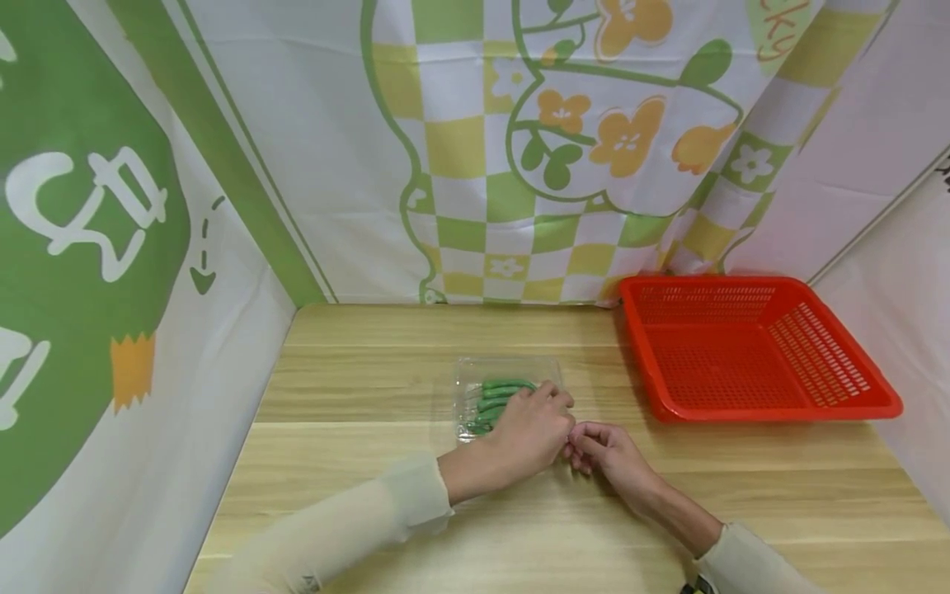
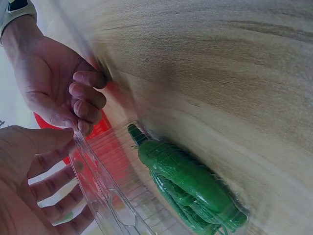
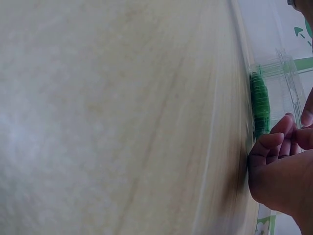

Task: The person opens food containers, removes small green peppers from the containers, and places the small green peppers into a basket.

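Note:
A clear plastic box (image 1: 462, 388) stands on the table with several long green peppers (image 1: 493, 404) inside. My left hand (image 1: 530, 429) reaches across the box's near right side, covering part of it. In the left wrist view, the left thumb lies at a corner of the box's rim (image 2: 103, 181), with the fingers behind the clear plastic. My right hand (image 1: 612, 464) pinches at that same corner between thumb and forefinger, its other fingers curled. Both hands' fingertips nearly meet there. From the right wrist, the peppers (image 3: 260, 100) show low in the box, beyond the right hand's fingers.
A red plastic basket (image 1: 653, 379) with slotted sides sits at the right back of the wooden table (image 1: 356, 355). Printed curtains (image 1: 460, 148) hang behind the table, and fabric walls stand at both sides.

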The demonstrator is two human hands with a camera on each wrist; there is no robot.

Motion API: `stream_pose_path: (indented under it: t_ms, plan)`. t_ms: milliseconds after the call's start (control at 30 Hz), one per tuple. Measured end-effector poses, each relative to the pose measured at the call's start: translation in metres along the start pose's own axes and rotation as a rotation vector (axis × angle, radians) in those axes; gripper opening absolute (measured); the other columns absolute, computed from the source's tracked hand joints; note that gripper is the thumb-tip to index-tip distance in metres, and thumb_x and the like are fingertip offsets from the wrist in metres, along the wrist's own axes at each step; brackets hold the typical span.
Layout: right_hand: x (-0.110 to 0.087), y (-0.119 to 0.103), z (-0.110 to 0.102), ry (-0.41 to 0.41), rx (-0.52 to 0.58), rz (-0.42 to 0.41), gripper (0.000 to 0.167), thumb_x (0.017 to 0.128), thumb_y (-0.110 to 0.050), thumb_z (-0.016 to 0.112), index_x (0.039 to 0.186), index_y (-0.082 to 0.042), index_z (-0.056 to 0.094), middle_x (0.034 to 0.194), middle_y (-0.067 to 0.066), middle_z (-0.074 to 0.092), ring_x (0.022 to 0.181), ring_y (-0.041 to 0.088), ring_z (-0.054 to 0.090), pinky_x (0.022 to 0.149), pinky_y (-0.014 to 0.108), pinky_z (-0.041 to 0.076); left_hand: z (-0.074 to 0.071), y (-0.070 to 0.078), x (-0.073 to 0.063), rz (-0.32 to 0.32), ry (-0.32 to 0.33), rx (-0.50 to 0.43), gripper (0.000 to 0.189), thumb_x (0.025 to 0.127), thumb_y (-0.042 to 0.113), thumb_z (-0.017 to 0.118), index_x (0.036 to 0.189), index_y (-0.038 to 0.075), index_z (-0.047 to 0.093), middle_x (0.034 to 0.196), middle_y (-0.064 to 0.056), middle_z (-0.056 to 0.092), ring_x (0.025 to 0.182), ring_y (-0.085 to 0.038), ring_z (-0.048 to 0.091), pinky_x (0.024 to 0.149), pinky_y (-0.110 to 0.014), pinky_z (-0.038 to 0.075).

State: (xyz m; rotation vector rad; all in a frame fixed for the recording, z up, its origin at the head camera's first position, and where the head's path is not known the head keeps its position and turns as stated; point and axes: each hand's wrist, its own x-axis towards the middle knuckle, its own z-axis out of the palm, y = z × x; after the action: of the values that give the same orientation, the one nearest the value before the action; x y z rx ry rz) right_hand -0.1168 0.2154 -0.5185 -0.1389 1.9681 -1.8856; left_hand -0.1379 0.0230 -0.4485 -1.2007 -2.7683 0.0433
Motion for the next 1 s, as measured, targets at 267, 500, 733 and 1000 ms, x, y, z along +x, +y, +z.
stream_pose_path:
  t_ms: [267,500,733,1000]
  plan:
    - [0.000,-0.001,0.001,0.012,-0.020,0.013,0.021,0.110,-0.011,0.055,0.100,0.004,0.067,0.090,0.008,0.067,0.075,0.013,0.060,0.065,0.020,0.051,0.002,0.003,0.001,0.007,0.038,0.030,0.022,0.087,0.039,0.088,0.098,0.022,0.082,0.118,0.004,0.072,0.108,-0.018,0.064,0.074,-0.032,0.064]
    - [0.001,-0.001,0.002,0.034,-0.029,0.019,0.020,0.109,-0.012,0.056,0.098,0.000,0.068,0.087,0.006,0.065,0.077,0.013,0.060,0.067,0.021,0.053,0.001,0.005,0.000,-0.001,0.029,0.023,0.018,0.088,0.036,0.087,0.098,0.021,0.082,0.112,0.004,0.072,0.106,-0.019,0.065,0.063,-0.029,0.063]
    - [0.002,0.004,0.004,0.068,-0.044,-0.004,0.017,0.106,-0.004,0.055,0.093,0.000,0.066,0.081,0.004,0.062,0.076,0.013,0.061,0.071,0.022,0.055,0.003,0.009,0.002,-0.003,0.064,0.071,0.006,0.092,0.030,0.082,0.087,0.028,0.080,0.098,0.006,0.071,0.094,-0.017,0.065,0.056,-0.028,0.059]
    - [0.003,0.006,0.006,0.101,-0.075,-0.036,0.017,0.106,-0.003,0.057,0.093,0.001,0.068,0.082,0.005,0.063,0.079,0.014,0.061,0.073,0.023,0.055,0.005,0.015,0.002,-0.015,0.068,0.105,0.026,0.086,0.052,0.084,0.092,0.026,0.082,0.097,0.008,0.072,0.091,-0.016,0.064,0.055,-0.028,0.059]
